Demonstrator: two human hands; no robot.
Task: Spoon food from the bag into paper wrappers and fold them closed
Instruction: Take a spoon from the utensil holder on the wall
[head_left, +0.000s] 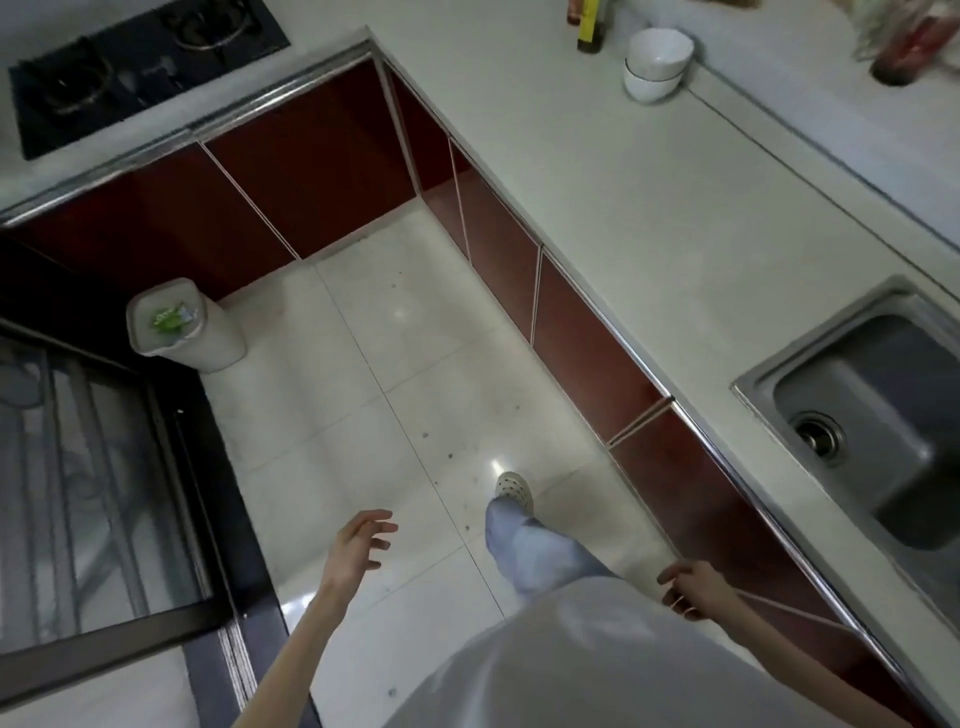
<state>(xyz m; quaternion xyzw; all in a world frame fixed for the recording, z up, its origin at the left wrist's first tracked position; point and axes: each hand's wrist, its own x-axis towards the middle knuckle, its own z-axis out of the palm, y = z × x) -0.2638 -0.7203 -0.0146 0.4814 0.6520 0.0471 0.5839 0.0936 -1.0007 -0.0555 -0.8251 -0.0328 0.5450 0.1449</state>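
Note:
I am standing on a white tiled kitchen floor, looking down. My left hand (361, 540) hangs in the air over the floor with its fingers loosely spread and nothing in it. My right hand (691, 584) is low beside the red cabinet fronts, fingers loosely curled, holding nothing. No bag, spoon or paper wrapper is in view. Two stacked white bowls (655, 63) stand on the pale countertop (649, 197) at the far end.
A steel sink (878, 415) is set in the counter at right. Bottles (589, 26) stand at the back. A black gas hob (135, 67) is at top left. A white bin (182, 325) stands in the floor corner. A dark-framed glass door (104, 493) is at left.

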